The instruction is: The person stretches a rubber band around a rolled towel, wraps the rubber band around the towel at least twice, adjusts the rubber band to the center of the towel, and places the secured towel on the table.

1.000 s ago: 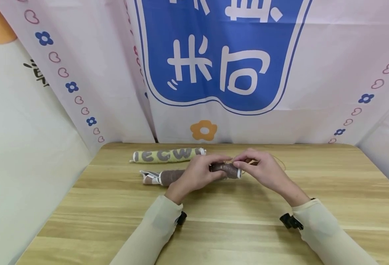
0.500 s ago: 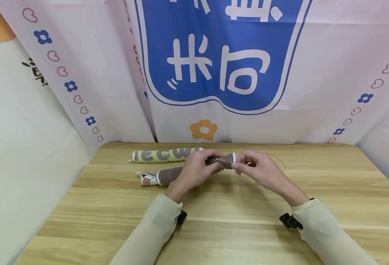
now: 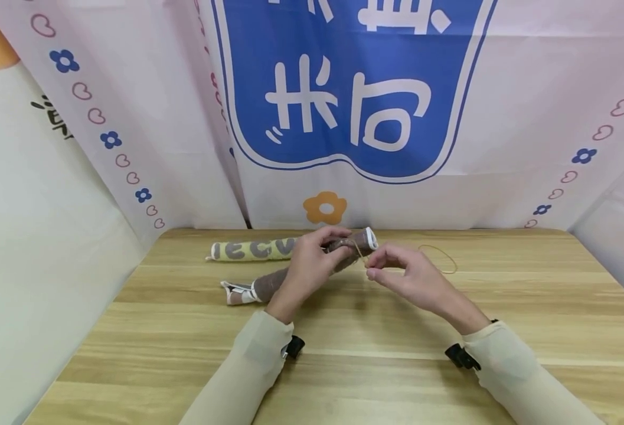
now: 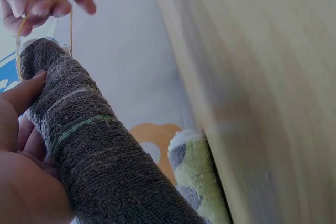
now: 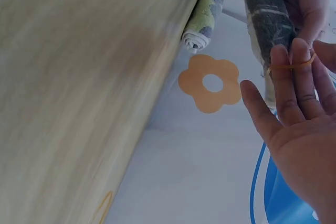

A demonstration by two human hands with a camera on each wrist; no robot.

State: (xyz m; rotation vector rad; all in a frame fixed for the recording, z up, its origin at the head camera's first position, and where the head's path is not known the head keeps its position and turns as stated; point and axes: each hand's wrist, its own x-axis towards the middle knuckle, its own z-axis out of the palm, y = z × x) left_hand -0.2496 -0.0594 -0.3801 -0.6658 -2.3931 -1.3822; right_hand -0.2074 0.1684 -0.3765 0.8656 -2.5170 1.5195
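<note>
A brown rolled towel [image 3: 270,284] is gripped near its right part by my left hand [image 3: 307,262], thumb on the near side. Its right end is raised off the table; the left end lies lower, with a loose white-edged corner sticking out. My right hand [image 3: 409,276] pinches a thin yellow rubber band [image 3: 361,251] that runs to the towel near that raised end. In the right wrist view the rubber band [image 5: 290,67] stretches across the fingers. In the left wrist view the towel [image 4: 105,145] shows pale and green stripes. The left fingers behind the roll are partly hidden.
Behind the brown roll lies a yellow rolled towel [image 3: 253,250] with grey letters, partly covered by my left hand. Another yellow rubber band [image 3: 456,264] rests on the wooden table [image 3: 375,378] beyond my right hand. A printed cloth [image 3: 269,195] hangs at the table's back edge.
The brown towel's right end has risen and tilted away, my left hand moving with it. My right hand has drawn slightly left and down, pulling the rubber band out from the towel.
</note>
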